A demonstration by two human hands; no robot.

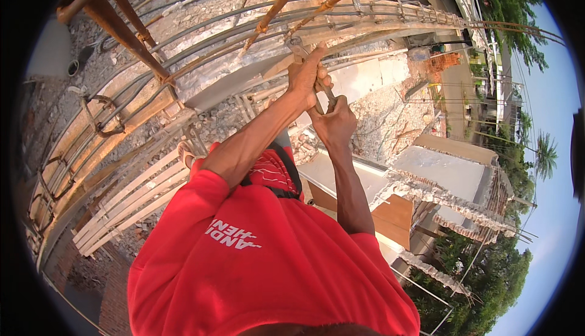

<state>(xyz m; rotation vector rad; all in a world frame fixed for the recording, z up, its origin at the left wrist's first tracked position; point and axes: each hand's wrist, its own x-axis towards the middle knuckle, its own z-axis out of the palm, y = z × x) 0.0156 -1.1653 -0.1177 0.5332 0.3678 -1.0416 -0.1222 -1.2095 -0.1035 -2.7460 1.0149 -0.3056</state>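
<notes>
Both my hands are closed round a slim metal hand tool [329,94] with a rounded head. Its exact kind cannot be made out. My left hand [306,75] grips it nearer the head, thumb laid along it, and my right hand [335,120] wraps the lower end. The tool's head sits against the near side of a long row of steel reinforcing bars [244,29]. My fingers cover much of the shaft.
Rusty poles [262,28] slant up across the bars. Bent steel stirrups [100,116] hang on the bars at left. Pale wooden planks [131,211] lie by my left foot [186,153]. Rubble [378,113] lies far below, and a broken brick wall [503,196] stands at right.
</notes>
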